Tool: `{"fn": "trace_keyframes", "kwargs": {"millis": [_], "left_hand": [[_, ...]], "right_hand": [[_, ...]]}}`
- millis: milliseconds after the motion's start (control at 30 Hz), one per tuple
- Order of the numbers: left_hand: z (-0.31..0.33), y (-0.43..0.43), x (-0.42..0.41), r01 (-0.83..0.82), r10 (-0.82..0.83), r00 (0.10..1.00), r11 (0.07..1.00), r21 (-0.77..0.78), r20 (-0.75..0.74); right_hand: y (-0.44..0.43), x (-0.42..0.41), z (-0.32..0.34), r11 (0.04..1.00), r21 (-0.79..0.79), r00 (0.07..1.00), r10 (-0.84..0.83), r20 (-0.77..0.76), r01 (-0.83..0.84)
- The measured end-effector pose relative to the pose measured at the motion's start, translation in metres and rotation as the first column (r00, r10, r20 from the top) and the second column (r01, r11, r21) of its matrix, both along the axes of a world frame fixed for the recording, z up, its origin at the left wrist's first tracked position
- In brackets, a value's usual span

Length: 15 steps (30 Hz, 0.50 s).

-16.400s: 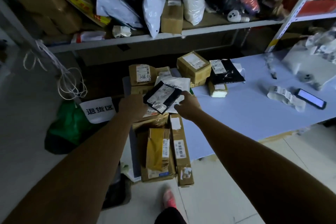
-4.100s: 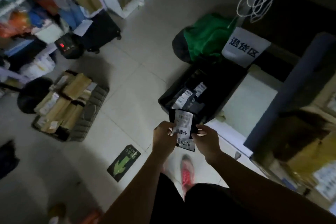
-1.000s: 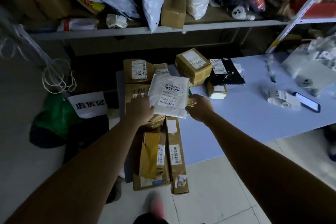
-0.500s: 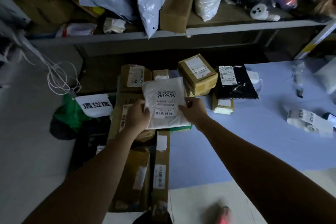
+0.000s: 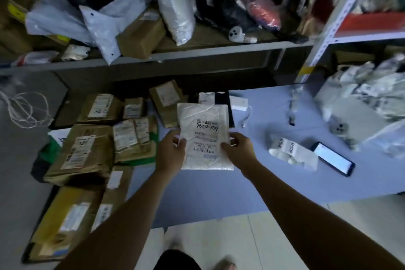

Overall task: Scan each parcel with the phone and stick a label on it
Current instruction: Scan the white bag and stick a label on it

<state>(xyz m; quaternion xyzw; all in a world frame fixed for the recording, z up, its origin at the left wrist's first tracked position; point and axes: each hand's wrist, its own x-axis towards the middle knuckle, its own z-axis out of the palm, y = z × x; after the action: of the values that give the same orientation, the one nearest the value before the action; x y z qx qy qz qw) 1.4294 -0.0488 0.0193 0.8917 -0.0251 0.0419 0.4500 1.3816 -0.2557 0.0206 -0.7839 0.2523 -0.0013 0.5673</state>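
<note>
Parcel (image 5: 206, 116) white, barcode label (image 5: 205, 149), handwritten digits upside-down | left hand (image 5: 171, 154) pinches edge | right hand (image 5: 239, 151) pinches edge

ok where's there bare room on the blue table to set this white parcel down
The near edge of the blue table, under the white parcel, is bare between the brown parcels and the label roll. Crowded: the left end, and the right by the phone and white bags.
</note>
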Motion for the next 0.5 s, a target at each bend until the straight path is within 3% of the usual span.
{"fn": "trace_keyframes", "kwargs": {"millis": [200, 333, 500], "left_hand": [[-0.049, -0.114, -0.039, 0.108, -0.114, 0.982, 0.993, -0.045, -0.153], [-0.086, -0.168, -0.044, 0.124, -0.128, 0.968, 0.992, -0.035, -0.214], [-0.136, -0.212, -0.038, -0.040, 0.034, 0.946, 0.999, -0.012, -0.322]], "right_hand": [[-0.102, -0.060, -0.051, 0.993, -0.022, 0.978, -0.121, -0.171, 0.119], [-0.147, -0.075, -0.076, 0.993, -0.070, 0.946, -0.116, -0.303, 0.099], [-0.204, -0.063, -0.087, 0.910, -0.408, 0.915, -0.102, -0.390, -0.072]]}}
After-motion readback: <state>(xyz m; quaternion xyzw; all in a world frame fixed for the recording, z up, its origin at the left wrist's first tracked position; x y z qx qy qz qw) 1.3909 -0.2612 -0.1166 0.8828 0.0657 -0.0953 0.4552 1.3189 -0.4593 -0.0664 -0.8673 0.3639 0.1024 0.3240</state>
